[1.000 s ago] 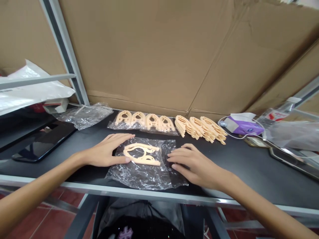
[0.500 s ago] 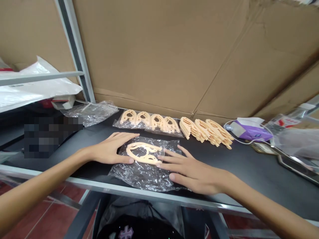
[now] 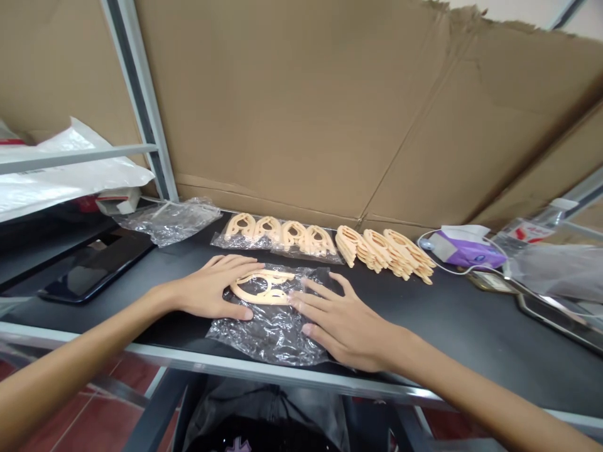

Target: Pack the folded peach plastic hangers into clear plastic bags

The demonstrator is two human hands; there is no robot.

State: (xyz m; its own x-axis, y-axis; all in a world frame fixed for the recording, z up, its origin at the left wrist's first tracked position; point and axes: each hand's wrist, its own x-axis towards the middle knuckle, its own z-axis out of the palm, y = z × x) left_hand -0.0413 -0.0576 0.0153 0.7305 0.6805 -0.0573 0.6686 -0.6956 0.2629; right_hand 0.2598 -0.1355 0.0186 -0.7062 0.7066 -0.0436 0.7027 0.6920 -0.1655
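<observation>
A cream folded plastic hanger (image 3: 264, 297) lies in or on a crinkled clear plastic bag (image 3: 277, 339) near the table's front edge. My left hand (image 3: 214, 289) rests on the left end of the hanger and bag, fingers stretched out and thumb apart. From the other side, my right hand (image 3: 342, 320) lies flat over the bag, its fingertips at the hanger's right end. Both hands are open, grasping nothing. Behind them, bagged cream hangers (image 3: 294, 235) sit in a row, and loose hangers (image 3: 377, 251) are stacked to their right.
Empty clear bags (image 3: 174, 220) lie at the back left, beyond a dark phone (image 3: 97, 263). At right are a purple tissue pack (image 3: 471, 248), a white cable and another dark device (image 3: 560, 320). Cardboard (image 3: 282, 107) walls the back; a metal post (image 3: 146, 100) stands left.
My right hand has slid left along the bag, closer to my left hand. The hanger sits slightly further left, and my left fingers cover more of its end. The view has tilted slightly.
</observation>
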